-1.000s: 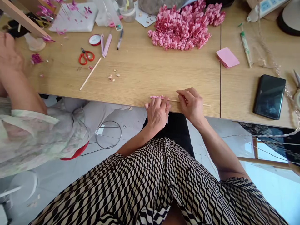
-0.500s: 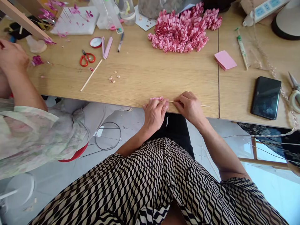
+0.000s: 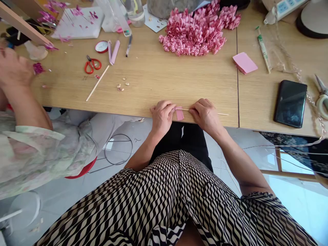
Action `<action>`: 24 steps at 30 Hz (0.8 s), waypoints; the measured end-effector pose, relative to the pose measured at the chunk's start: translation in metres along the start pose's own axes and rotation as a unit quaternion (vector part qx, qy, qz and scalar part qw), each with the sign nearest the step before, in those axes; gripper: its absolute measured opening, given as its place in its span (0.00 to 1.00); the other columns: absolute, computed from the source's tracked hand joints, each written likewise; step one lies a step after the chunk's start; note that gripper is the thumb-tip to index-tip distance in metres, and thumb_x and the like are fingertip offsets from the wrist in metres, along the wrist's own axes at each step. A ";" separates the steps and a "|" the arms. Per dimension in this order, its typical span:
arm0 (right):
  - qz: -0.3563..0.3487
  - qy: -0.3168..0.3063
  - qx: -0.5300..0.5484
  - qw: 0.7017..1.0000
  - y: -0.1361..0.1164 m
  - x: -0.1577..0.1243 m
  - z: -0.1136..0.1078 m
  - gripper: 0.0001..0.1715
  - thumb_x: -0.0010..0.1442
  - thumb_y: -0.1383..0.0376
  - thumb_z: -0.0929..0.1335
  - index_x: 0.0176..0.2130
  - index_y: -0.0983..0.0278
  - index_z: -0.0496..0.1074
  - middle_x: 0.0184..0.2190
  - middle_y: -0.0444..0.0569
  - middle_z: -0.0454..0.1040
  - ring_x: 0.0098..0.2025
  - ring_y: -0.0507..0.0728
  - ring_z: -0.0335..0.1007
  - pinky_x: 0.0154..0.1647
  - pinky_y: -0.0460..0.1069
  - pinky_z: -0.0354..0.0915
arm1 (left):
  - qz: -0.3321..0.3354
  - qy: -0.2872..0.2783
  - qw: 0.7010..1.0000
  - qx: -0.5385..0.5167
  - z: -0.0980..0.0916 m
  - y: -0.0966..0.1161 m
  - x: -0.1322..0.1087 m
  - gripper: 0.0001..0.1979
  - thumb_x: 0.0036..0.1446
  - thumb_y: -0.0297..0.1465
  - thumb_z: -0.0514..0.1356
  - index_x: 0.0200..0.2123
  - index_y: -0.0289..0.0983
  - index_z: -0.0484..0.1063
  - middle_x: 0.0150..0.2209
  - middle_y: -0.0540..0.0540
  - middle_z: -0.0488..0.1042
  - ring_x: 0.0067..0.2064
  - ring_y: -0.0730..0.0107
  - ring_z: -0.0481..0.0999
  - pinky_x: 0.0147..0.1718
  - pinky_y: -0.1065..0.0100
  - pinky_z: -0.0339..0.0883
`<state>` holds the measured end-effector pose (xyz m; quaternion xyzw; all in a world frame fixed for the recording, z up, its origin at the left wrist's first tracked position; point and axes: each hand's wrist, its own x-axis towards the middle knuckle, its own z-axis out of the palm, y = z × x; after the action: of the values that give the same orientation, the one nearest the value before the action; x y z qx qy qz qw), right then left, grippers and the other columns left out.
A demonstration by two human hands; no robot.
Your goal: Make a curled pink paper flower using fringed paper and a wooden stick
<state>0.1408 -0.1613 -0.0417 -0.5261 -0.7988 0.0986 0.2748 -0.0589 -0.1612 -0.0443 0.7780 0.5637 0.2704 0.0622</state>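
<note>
A thin wooden stick (image 3: 222,114) lies along the near edge of the wooden table (image 3: 159,75). My left hand (image 3: 162,116) and my right hand (image 3: 206,114) both pinch it, fingers closed, a short way apart. Between them a small pink paper strip (image 3: 179,114) hangs from the stick over the table edge. The stick's right end pokes out past my right hand. A heap of curled pink paper pieces (image 3: 197,30) sits at the back of the table.
Red scissors (image 3: 90,64), a second stick (image 3: 97,83), a pink paper pad (image 3: 245,63) and a black phone (image 3: 290,103) lie on the table. Another person's hand (image 3: 12,68) and sleeve are at the left. More scissors (image 3: 321,86) are at the right edge.
My left hand has slid left along the stick. The pink strip, earlier wound at the stick's left tip, now hangs flat between my hands. The other person's hand has shifted.
</note>
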 end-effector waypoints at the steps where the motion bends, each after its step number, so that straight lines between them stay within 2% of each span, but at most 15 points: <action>1: 0.002 0.002 -0.001 1.000 0.000 0.000 0.000 0.10 0.64 0.64 0.63 0.34 0.62 0.72 0.34 0.52 0.72 0.39 0.59 0.65 0.42 0.55 0.63 | 0.002 0.001 1.000 0.002 0.000 -0.001 -0.001 0.12 0.68 0.33 0.52 0.44 0.45 0.76 0.46 0.46 0.76 0.51 0.62 0.73 0.48 0.57 0.57; 6: -0.001 0.009 -0.009 1.000 -0.003 0.002 0.002 0.10 0.64 0.65 0.63 0.33 0.61 0.72 0.34 0.52 0.72 0.39 0.59 0.64 0.41 0.55 0.63 | 0.007 -0.010 1.000 0.002 -0.001 -0.002 -0.001 0.10 0.66 0.36 0.55 0.45 0.45 0.76 0.45 0.46 0.76 0.50 0.61 0.73 0.47 0.57 0.56; 14: -0.012 0.006 -0.030 0.999 -0.003 0.004 -0.004 0.10 0.64 0.67 0.63 0.34 0.62 0.73 0.35 0.53 0.72 0.39 0.60 0.63 0.39 0.56 0.64 | -0.020 0.004 1.000 0.005 0.004 0.000 0.000 0.10 0.65 0.39 0.56 0.39 0.45 0.76 0.44 0.45 0.75 0.49 0.60 0.72 0.49 0.55 0.57; 21: -0.002 0.023 0.005 1.000 0.007 -0.006 -0.009 0.11 0.65 0.65 0.62 0.33 0.62 0.73 0.33 0.52 0.71 0.38 0.59 0.64 0.41 0.56 0.66 | -0.030 0.033 0.999 0.014 0.004 0.001 -0.003 0.11 0.65 0.38 0.57 0.48 0.42 0.73 0.47 0.42 0.75 0.52 0.59 0.71 0.50 0.56 0.59; 24: 0.002 0.031 0.011 0.999 0.008 -0.007 -0.007 0.11 0.64 0.65 0.62 0.33 0.62 0.73 0.33 0.52 0.71 0.38 0.59 0.64 0.41 0.56 0.66 | -0.043 0.044 0.998 0.023 0.003 0.004 -0.005 0.09 0.64 0.39 0.58 0.43 0.43 0.75 0.44 0.43 0.75 0.50 0.60 0.72 0.48 0.56 0.59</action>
<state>0.1528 -0.1652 -0.0417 -0.5274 -0.7876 0.0919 0.3050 -0.0552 -0.1661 -0.0475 0.7416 0.6048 0.2886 0.0312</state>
